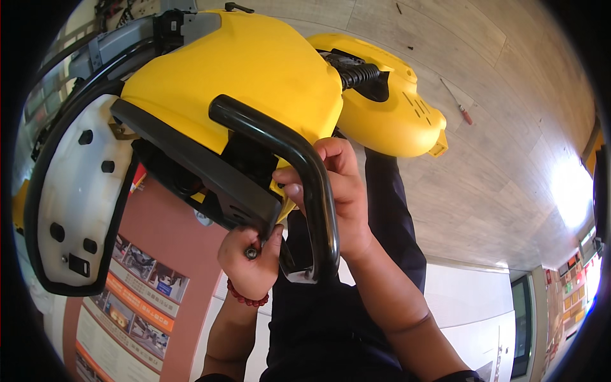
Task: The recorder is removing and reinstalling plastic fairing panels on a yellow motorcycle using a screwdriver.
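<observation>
Your right hand [337,191] is wrapped around the black tubular handle [299,165], fingers curled over the bend where it turns down, just right of frame centre. It's a closed grip, steadying the whole yellow machine [254,70], which fills the upper left from abt 10 to 1 o'clock. Your left hand [251,258] sits below, at abt 7 o'clock from the right one, fingertips pinched shut on a small dark bolt [251,253] right under the black bracket [216,184] at the machine's underside.

Progress, as I judge it: the handle is seated against the body and its lower foot [299,274] hangs by your left hand, but that foot looks loose, not clamped down. The bolt is at the bracket edge w/ its head exposed; can't tell how deep it's threaded, or whether it's going in or out. So mid-way at best on this fastener.

No tool in either hand. A red-handled screwdriver [459,105] lies on the wood floor [496,165] at abt 2 o'clock, well apart from you. White side cover [76,191] at 9 o'clock shows dark plugs in place. Second yellow housing [388,108] w/ a ribbed black hose [356,75] sits behind, at 1 o'clock. Printed poster board [137,280] lies under the machine at 7–8 o'clock.
</observation>
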A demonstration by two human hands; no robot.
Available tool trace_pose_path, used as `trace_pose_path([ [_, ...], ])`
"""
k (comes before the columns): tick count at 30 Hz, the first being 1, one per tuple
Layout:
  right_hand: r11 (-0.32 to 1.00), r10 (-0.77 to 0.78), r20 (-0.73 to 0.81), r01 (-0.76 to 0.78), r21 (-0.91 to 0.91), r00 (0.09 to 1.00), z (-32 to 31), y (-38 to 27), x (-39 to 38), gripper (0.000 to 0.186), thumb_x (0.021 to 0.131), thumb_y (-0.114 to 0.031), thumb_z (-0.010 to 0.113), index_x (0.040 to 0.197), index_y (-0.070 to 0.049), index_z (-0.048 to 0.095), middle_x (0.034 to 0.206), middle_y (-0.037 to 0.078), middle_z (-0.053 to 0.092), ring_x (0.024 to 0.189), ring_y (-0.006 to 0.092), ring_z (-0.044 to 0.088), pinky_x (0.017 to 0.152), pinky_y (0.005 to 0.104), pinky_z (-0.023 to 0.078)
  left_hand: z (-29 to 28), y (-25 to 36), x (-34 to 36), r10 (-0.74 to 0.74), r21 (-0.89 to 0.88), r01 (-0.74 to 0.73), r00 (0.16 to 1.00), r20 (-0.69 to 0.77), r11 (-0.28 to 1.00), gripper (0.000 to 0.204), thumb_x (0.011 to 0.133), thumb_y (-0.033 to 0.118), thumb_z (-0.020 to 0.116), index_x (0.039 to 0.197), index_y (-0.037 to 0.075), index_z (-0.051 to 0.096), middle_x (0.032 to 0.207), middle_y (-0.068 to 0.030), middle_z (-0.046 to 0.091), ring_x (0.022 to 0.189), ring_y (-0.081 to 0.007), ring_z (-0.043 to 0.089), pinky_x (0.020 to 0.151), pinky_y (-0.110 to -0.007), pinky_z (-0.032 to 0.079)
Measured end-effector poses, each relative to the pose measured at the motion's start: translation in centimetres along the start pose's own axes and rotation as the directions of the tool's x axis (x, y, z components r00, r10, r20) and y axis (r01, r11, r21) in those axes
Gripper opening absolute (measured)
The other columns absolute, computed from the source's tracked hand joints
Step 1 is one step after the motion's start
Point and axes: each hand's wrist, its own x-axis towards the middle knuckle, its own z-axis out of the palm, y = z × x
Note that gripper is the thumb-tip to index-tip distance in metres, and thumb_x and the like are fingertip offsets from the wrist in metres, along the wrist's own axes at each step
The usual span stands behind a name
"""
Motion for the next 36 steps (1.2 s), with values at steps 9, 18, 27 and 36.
trace_pose_path([
  [9, 0.978, 0.069, -0.078, -0.083, -0.19, 0.995, 0.3, -1.6, 0.5, 0.017, 0.069, -0.004, 0.073, 0.086, -0.004, 0.068, 0.093, 0.003, 0.048, 0.09, 0.0146, 0.046, 0.076, 0.0254, 0.042, -0.1, -0.2, 0.0, 0.023, 0.028, -0.024, 1.0, 0.012, 0.999, 0.024, 0.064, 0.002, 0.075, 0.069, 0.003, 0.051, 0.055, -0.0071, 0.045, 0.047, -0.0232, 0.045, 0.046, -0.03, 0.035],
  [18, 0.988, 0.056, -0.038, -0.05, 0.148, 0.998, -0.2, 0.4, 0.0, 0.017, 0.07, 0.003, 0.068, 0.087, -0.001, 0.066, 0.102, 0.008, 0.042, 0.086, 0.0152, 0.05, 0.072, 0.0248, 0.042, 0.1, -0.1, 0.0, 0.024, 0.012, -0.024, 1.0, 0.009, 1.0, 0.026, 0.064, 0.002, 0.074, 0.067, 0.004, 0.049, 0.056, -0.0075, 0.046, 0.047, -0.0241, 0.046, 0.046, -0.03, 0.035],
  [27, 0.95, -0.017, -0.043, 0.003, -0.312, 0.999, 0.2, -0.7, 0.2, 0.014, 0.071, -0.002, 0.067, 0.084, -0.004, 0.065, 0.092, 0.008, 0.043, 0.083, 0.0197, 0.049, 0.073, 0.0267, 0.041, -0.1, -0.2, 0.0, 0.017, 0.014, -0.017, 1.0, 0.009, 1.0, 0.026, 0.065, 0.001, 0.074, 0.067, 0.003, 0.049, 0.055, -0.0079, 0.045, 0.046, -0.0236, 0.045, 0.045, -0.03, 0.034],
  [36, 0.996, 0.06, -0.082, -0.065, -0.065, 0.995, -0.6, -1.0, -0.1, 0.02, 0.071, 0.005, 0.063, 0.09, -0.002, 0.062, 0.097, 0.008, 0.047, 0.083, 0.0196, 0.052, 0.068, 0.0257, 0.044, 0.0, -0.8, -0.5, -0.003, 0.048, 0.003, 1.0, 0.007, 0.999, 0.031, 0.068, 0.003, 0.074, 0.065, 0.002, 0.043, 0.055, -0.0088, 0.043, 0.046, -0.0211, 0.043, 0.044, -0.029, 0.034],
])
